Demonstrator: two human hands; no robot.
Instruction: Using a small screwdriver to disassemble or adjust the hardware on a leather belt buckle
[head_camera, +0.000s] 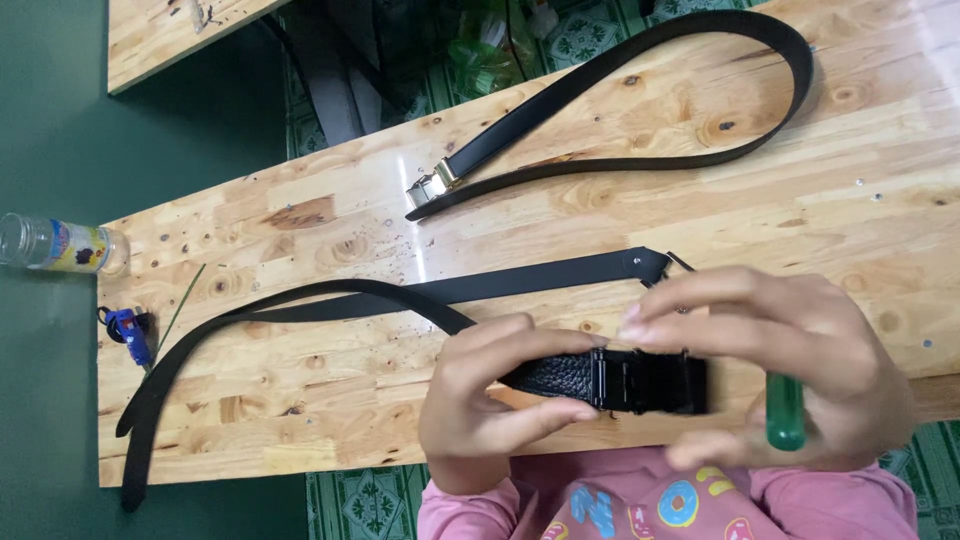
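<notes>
- Wooden workbench (300, 240) of pale knotty planks fills most of the view; dark green floor at the left, green patterned tiles beyond the far edge and below the near edge.
- Left hand (480, 400) at the near edge, middle of the bench: thumb and fingers pinched shut on the pebbled black belt (555, 375), gripping the strap just left of its buckle.
- Right hand (780, 360) just right of it: fingertips curled over the black buckle (650, 382), thumb under it, closed on the buckle end. Same hand also pins a green-handled tool (785, 412) against the palm; tip hidden, can't tell what kind.
- Held belt is lifted off the wood, over the near edge, level between both hands.
- Pink sleeves (470, 510) with a bright doughnut print show at the bottom.
- Second black strap (380, 298) lies flat behind the hands, running from a riveted end near the right hand toward the left edge, looping back at the near left corner.
- Third black belt (640, 100) with a silver and gold buckle (432, 186) lies at the far side, curving round near the far right corner.
- Small blue object (130, 330) sits at the left edge.
- Clear plastic bottle (60, 245) with a yellow label lies on its side off the bench, on the floor by the left edge.
- Another wooden board (170, 30) shows at top left, well apart.
</notes>
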